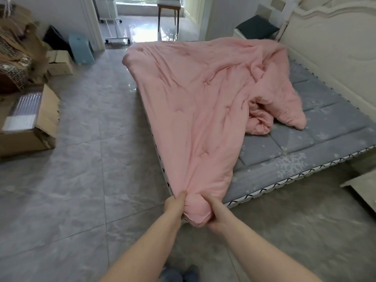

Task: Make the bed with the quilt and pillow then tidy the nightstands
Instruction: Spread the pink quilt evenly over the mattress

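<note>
1. On the left the room is cluttered: an open cardboard box (30,127) sits on the glossy grey tile floor (85,180), with smaller boxes and a pale blue stool (81,48) further back beside an open doorway.
2. The left hand (175,206) grips one side of the pink quilt's (195,98) near corner, fingers curled into the fabric, thumb on top.
3. The right hand (213,212) clamps the other side of that same corner, so the two hands sit close together with the bunched corner between them. Holding a corner this way likely lets the person pull the quilt taut toward the foot of the bed and square it to the mattress edge.
4. The quilt itself lies diagonally over the grey snowflake-patterned mattress (325,123), one long edge hanging over the left side and a crumpled heap in the middle; spreading looks only begun.
5. To the right, much of the mattress lies bare up to the cream headboard (335,43).
6. A dark cushion (257,26), possibly the pillow, rests on what seems to be a nightstand by the far end of the headboard; the view is too distant to be sure.
</note>
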Motion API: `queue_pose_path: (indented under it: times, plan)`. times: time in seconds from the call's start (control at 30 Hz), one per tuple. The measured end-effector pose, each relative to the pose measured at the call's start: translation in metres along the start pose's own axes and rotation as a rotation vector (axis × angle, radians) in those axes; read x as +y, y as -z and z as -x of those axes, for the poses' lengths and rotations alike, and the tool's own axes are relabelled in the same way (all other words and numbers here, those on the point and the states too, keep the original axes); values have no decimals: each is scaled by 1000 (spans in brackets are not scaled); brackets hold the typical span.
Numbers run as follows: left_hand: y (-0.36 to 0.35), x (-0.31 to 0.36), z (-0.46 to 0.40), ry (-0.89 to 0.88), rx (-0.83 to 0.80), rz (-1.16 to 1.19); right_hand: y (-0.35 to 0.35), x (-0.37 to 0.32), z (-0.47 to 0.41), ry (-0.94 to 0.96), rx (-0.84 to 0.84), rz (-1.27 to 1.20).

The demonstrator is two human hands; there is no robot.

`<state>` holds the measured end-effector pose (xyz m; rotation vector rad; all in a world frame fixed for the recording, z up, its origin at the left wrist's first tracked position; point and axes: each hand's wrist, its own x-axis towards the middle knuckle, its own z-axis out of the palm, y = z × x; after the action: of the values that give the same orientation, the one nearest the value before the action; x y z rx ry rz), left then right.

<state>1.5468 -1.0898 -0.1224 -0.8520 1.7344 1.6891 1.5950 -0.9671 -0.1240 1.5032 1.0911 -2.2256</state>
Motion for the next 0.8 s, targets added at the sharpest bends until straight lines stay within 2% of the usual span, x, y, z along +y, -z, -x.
queue_pose_path:
  times: [0.13,0.3,0.37,0.43,0.53,0.6,0.67,0.73,0.8]
  plan:
    - [0,3,-2,14,-4,32,15,-11,-60,57,60,13]
    - [2,5,-3,-10,5,43,22,-47,-67,143,163,126]
    - [0,2,-3,-10,22,57,21,-66,-64,112,193,128]
    - [-6,1,3,-13,48,84,21,-83,-55,56,190,93]
    - [-25,-2,17,-26,54,135,21,-99,-33,31,91,87]
    - [-40,-4,28,-59,84,171,27,-107,-22,235,95,95]
    - [-52,-6,39,-86,115,181,38,-107,-12,516,110,257]
    - [-59,-14,46,-106,122,169,55,-97,-5,598,117,473]
    - [-61,-31,54,-112,133,136,78,-87,-2,585,115,675]
